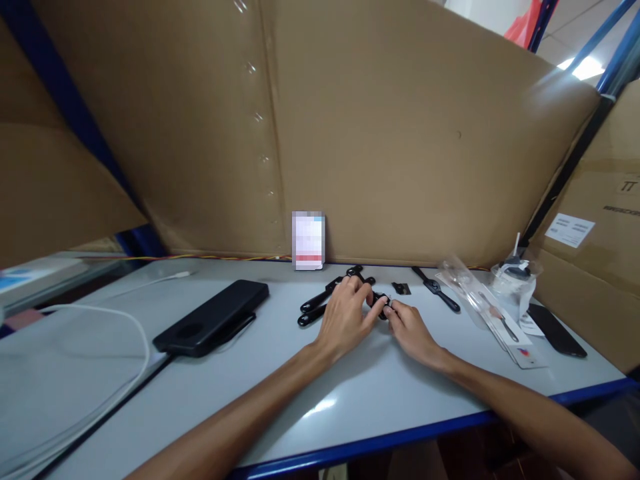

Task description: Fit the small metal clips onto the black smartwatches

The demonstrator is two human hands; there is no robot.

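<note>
Near the middle of the table, my left hand (346, 310) is closed round a black tool (379, 298), its fingers bent over the upper part. My right hand (411, 330) pinches the lower right end of the same tool, and both hands' fingertips nearly meet there. Much of the tool is hidden under my fingers. Black handles (314, 309) of other tools lie just left of my left hand. A small black piece (401, 288) rests behind my right hand. Further right lies a long black tool (436, 289), flat on the table.
A black power bank (213, 319) and a white cable (145, 333) lie at the left. A pixelated card (308, 241) leans against the cardboard wall (400, 167). Clear packaging (493, 313), a bagged item (513, 280) and a black phone (557, 330) are at the right. The table has a blue edge (375, 445).
</note>
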